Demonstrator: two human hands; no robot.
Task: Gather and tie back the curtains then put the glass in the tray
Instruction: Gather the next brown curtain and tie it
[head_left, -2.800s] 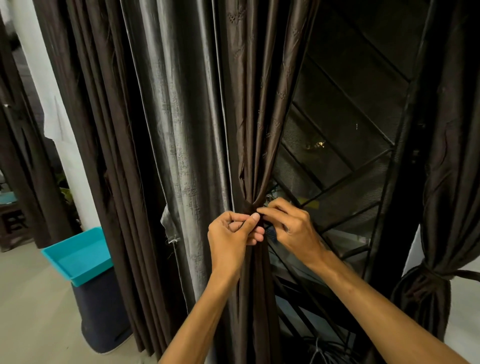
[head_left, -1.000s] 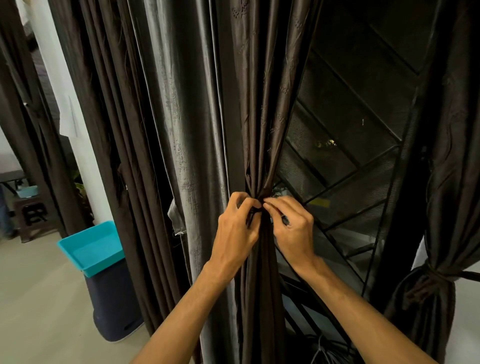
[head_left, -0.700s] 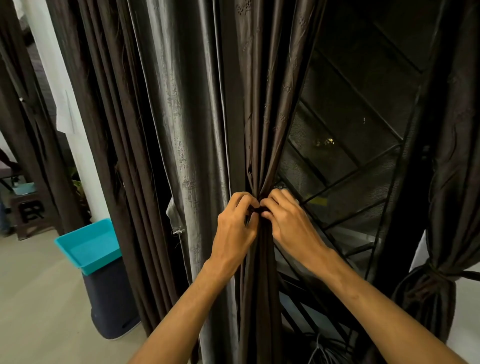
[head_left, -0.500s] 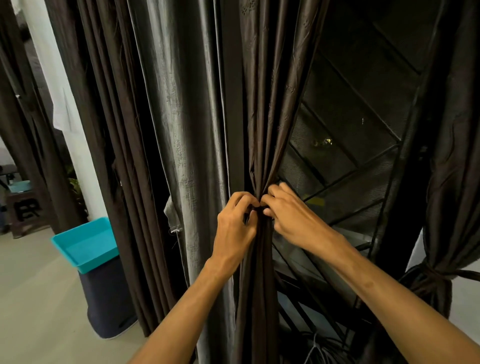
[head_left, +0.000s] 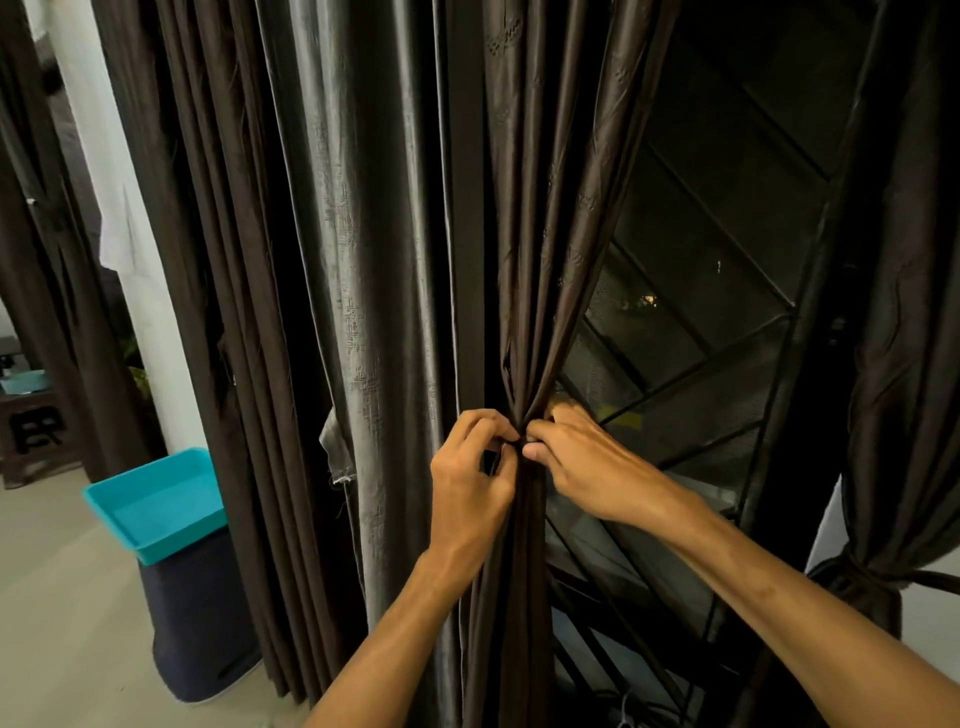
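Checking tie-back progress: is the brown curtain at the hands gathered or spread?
Gathered: the brown curtain narrows to a tight waist where the left hand and right hand pinch it.

Visible only as two bare forearms and hands, cut off by the lower frame edge. Slim along the left forearm (head_left: 395, 639) and the right forearm (head_left: 779, 597), with faint tendon lines showing. Ridged with knuckles across the left hand (head_left: 467, 493) and the right hand (head_left: 587, 467).

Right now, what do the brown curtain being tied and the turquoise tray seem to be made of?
The brown curtain looks like thin woven fabric with a satin sheen, perhaps polyester: it gathers into fine folds that catch light. The turquoise tray looks like moulded plastic: even colour, smooth walls, rounded rim.
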